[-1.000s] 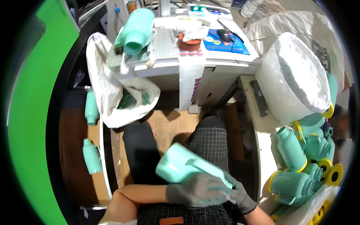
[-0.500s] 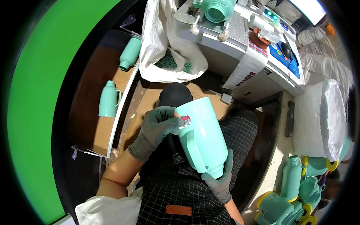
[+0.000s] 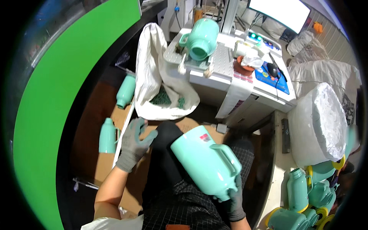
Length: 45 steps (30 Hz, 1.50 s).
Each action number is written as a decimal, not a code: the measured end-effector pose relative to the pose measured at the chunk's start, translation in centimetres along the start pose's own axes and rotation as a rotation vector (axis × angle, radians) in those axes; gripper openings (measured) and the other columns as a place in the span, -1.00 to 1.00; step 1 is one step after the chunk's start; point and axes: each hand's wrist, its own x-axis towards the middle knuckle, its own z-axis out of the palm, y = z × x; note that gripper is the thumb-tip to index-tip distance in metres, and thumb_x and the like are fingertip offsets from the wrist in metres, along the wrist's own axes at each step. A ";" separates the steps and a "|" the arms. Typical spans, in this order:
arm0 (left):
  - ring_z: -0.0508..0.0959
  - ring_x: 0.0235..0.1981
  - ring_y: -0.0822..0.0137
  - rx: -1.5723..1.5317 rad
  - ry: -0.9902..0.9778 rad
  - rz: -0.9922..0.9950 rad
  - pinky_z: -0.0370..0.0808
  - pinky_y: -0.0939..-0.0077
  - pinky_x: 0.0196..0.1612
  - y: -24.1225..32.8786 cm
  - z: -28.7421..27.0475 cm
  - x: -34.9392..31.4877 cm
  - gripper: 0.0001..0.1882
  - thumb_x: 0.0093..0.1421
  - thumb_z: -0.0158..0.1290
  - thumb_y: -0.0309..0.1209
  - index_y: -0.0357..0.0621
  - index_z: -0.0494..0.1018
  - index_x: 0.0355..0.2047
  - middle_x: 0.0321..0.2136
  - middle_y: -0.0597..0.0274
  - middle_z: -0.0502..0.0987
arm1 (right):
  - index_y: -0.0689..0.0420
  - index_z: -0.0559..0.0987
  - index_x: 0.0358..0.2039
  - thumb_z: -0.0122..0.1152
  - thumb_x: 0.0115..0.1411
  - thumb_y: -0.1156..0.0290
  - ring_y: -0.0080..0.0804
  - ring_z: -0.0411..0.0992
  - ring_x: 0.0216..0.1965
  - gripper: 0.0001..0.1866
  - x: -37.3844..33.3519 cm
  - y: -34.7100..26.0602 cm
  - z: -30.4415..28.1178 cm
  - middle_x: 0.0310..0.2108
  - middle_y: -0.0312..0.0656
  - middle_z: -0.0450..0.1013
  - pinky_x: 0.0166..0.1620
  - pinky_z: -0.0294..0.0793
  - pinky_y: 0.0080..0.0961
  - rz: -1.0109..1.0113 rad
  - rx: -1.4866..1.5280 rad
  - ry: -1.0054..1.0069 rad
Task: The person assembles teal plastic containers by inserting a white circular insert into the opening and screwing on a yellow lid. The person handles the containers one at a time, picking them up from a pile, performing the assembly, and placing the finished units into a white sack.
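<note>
A mint-green thermos jug casing with a looped handle lies tilted over my lap, its narrow neck down toward my right side and its wide end up. My gloved right hand grips it around the neck. Near the wide end sits a small red and white sticker. My gloved left hand is off the jug, its fingers apart with nothing in them, by the edge of a brown-lined bin. In that bin are a second jug with a handle and another green jug.
A white sack holding green scraps stands ahead, beside a machine table carrying another green jug. Plastic-wrapped bundles and several green jugs with yellow rims crowd the right. A green panel curves along the left.
My left hand has let go of the sticker area and moved left, opening. The jug has turned in my right hand, so its handle now faces right. The view has tilted up.
</note>
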 end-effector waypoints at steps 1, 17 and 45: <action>0.59 -0.04 0.10 0.042 0.017 0.048 0.55 0.25 0.01 1.9 0.7 3.0 -0.46 0.16 0.34 -0.35 -0.31 0.43 0.08 -0.02 -0.08 0.51 | 0.01 0.02 0.51 0.26 0.20 -0.27 -0.34 0.56 -0.55 0.06 0.6 0.3 -0.5 -0.04 0.03 0.52 -0.57 0.57 -0.64 -0.128 -0.060 0.087; 0.42 0.21 -0.04 0.202 0.272 0.903 0.42 -0.01 0.16 10.8 4.4 22.1 -0.30 0.04 0.28 -0.27 0.23 0.40 0.25 0.20 0.14 0.43 | 0.16 0.01 0.53 0.31 0.22 0.07 -0.07 0.18 0.41 0.02 6.8 -12.7 -3.5 0.47 0.03 0.08 0.39 0.25 -0.10 -0.958 -0.443 0.361; 0.52 0.12 0.02 -1.068 -0.700 0.041 0.46 0.15 0.19 5.1 2.8 -1.8 -0.25 -0.09 0.45 -0.49 -0.19 0.41 0.15 0.12 -0.07 0.46 | 0.17 0.31 0.38 0.06 0.25 0.32 0.08 0.45 0.01 -0.34 46.5 -8.7 21.2 0.34 0.26 0.20 0.05 0.44 0.05 -1.548 -1.760 0.674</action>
